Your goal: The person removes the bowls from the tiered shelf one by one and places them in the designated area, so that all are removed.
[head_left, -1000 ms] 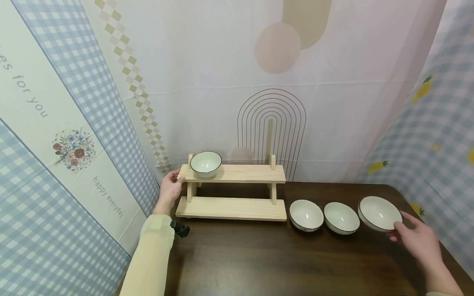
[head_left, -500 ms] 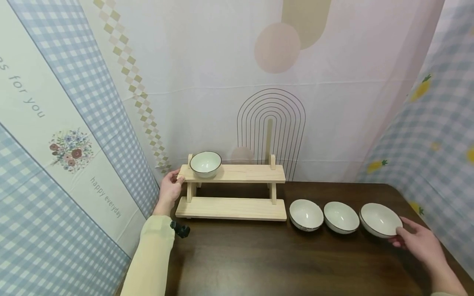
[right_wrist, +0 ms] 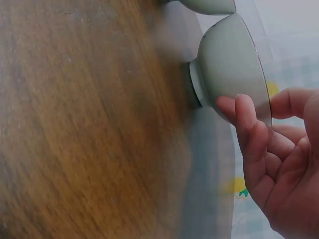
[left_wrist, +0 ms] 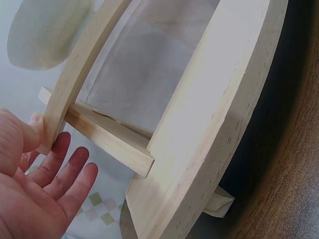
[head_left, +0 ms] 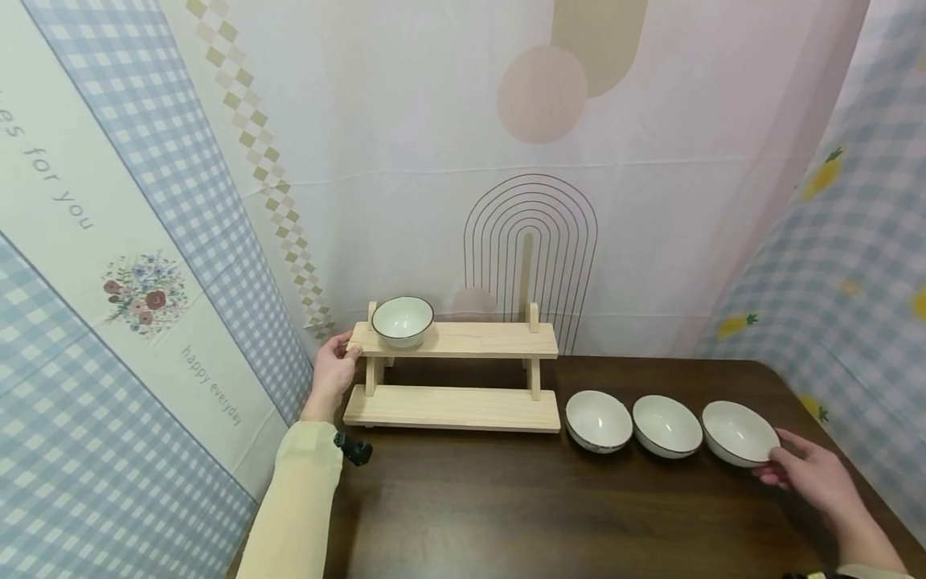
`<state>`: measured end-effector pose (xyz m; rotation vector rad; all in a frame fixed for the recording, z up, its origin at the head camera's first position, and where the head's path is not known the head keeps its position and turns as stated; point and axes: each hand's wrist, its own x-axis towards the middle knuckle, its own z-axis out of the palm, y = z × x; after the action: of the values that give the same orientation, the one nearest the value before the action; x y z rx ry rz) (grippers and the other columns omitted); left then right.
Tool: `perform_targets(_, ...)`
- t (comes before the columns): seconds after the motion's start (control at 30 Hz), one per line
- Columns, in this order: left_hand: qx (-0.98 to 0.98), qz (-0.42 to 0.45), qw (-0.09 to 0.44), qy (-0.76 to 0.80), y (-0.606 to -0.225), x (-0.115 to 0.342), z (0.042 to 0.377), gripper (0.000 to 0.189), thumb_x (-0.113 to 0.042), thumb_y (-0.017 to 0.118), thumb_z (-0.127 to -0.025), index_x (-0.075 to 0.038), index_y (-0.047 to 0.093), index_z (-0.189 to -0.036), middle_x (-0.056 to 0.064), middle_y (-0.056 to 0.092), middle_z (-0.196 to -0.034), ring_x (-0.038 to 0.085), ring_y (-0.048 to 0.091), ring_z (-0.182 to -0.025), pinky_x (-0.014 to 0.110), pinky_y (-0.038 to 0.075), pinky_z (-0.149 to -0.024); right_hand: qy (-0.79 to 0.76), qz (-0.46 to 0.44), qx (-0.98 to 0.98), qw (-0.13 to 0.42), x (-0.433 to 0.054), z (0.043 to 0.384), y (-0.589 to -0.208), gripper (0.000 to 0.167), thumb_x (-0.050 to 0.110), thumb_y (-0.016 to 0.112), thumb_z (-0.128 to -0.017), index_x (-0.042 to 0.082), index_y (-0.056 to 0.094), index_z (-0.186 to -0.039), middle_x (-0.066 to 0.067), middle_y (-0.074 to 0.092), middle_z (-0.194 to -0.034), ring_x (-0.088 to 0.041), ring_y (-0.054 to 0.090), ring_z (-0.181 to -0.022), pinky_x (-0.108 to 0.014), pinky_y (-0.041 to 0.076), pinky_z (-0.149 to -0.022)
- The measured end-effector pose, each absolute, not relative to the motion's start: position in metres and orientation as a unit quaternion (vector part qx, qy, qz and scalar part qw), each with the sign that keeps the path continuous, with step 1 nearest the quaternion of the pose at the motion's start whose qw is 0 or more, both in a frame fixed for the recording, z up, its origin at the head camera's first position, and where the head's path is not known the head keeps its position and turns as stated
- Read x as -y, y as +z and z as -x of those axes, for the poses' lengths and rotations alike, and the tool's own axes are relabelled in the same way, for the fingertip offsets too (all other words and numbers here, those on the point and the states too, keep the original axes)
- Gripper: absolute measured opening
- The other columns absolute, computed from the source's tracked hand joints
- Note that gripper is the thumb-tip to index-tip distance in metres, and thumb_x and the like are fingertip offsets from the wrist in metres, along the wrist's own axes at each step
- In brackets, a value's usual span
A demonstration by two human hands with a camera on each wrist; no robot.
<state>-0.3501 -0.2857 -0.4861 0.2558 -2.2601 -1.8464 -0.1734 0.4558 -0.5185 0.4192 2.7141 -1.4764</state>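
Observation:
My right hand [head_left: 813, 474] pinches the rim of the rightmost white bowl [head_left: 739, 434], thumb at the dark edge and fingers curled under its outer wall. In the right wrist view that bowl [right_wrist: 232, 69] shows its pale side and foot, close over the brown table. At the other side my left hand [head_left: 333, 376] grips the left end of the upper board of a two-tier wooden rack [head_left: 452, 408]; in the left wrist view the thumb lies on top of that board [left_wrist: 79, 69], fingers beneath. One bowl [head_left: 402, 320] sits on the rack's upper board, at its left end.
Two more white bowls, a middle one [head_left: 667, 426] and a left one [head_left: 599, 421], stand in a row between the rack and the held bowl. The dark wooden table [head_left: 521, 515] stretches in front. Patterned cloths hang behind and on both sides.
The right hand has lowered its bowl toward the table, level with the other two in the row, and shifted it slightly left at the last. The left hand and the rack have stayed put.

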Motion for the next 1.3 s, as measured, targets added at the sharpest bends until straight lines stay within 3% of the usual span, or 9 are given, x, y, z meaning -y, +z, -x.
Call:
perform_targets(0.5,0.768,-0.079,0.106,-0.626,-0.488,0.291,0.35,0.048,-0.008,0.06,-0.109,0.002,0.052,-0.155,0.027,0.062,-0.132,0.034,0.059,-0.114,0.02,0.047,-0.072,-0.495,-0.111,-0.859,0.067,-0.459,0.152,-0.52,0.073,0.027,0.036,-0.119,-0.014,-0.007,-0.162,-0.002,0.081,-0.096,-0.009,0.074,-0.083,-0.03,0.059,-0.071)
perform_targets(1.3,0.765,-0.087,0.106,-0.63,-0.489,0.289,0.351,0.048,-0.009,0.06,-0.109,0.001,0.052,-0.155,0.024,0.061,-0.134,0.022,0.058,-0.108,0.022,0.048,-0.076,-0.49,-0.112,-0.858,0.106,-0.473,0.176,-0.521,0.076,0.035,0.031,-0.119,-0.01,-0.013,-0.162,-0.008,0.08,-0.105,-0.011,0.074,-0.089,-0.033,0.059,-0.075)
